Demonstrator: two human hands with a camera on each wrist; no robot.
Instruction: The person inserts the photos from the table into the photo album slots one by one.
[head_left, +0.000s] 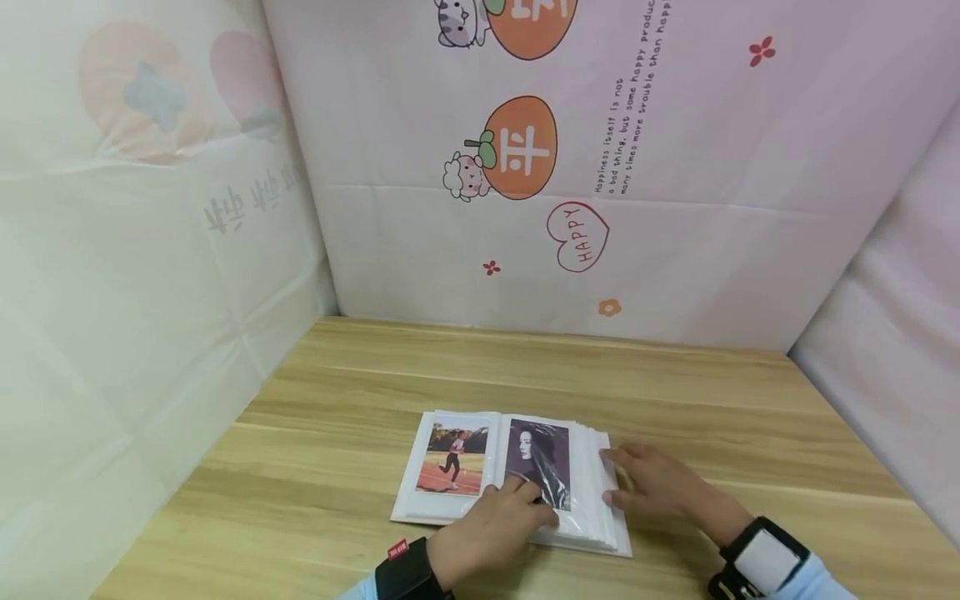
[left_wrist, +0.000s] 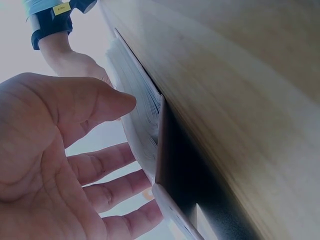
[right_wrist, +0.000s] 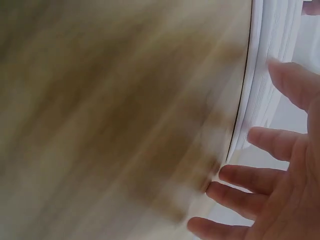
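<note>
A photo album [head_left: 596,492] with white pages lies open on the table. Its left page carries a photo of a runner on a track [head_left: 450,458], its right page a dark portrait photo [head_left: 555,458] under shiny clear film. My left hand [head_left: 495,527] rests over the lower middle of the album, covering part of the portrait's bottom. In the left wrist view the thumb stands apart from the extended fingers, beside the page edges [left_wrist: 132,90]. At the album's right side, my right hand [head_left: 660,483] has its fingers spread, touching or very near the page edges [right_wrist: 267,60].
The wooden table [head_left: 337,433] extends around the album. A white printed cloth [head_left: 390,250] rises behind it, with further cloth walls on the left [head_left: 150,333] and right [head_left: 900,317]. Each wrist wears a black band [head_left: 405,575].
</note>
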